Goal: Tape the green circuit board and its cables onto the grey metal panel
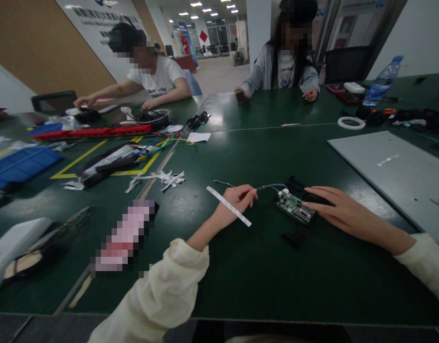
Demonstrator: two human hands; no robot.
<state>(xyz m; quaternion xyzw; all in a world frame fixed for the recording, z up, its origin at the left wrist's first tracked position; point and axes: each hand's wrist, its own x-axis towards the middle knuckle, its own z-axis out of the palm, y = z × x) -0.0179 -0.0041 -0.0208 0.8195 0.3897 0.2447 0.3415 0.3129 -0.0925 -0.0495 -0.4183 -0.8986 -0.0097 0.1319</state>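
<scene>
My left hand (237,202) is closed in a pinch on thin wires (272,186), which run right to a white connector on a green circuit board (294,207). A loose wire end (222,183) sticks out on the hand's left side. Across the back of this hand lies a white strip with small marks (229,206). My right hand (337,209) grips the board's black casing (317,196) from the right, fingers stretched along its top; the thumb is hidden. The board is tilted, component side facing me, with a dark reflection below it on the green table (262,281).
A pixelated pink phone-like object (124,236) and white paper strips (167,178) lie left. Further left are a blue basket (22,166) and a white device (19,243). A grey panel (398,176), tape roll (351,123) and bottle (383,81) stand right. Two people sit opposite.
</scene>
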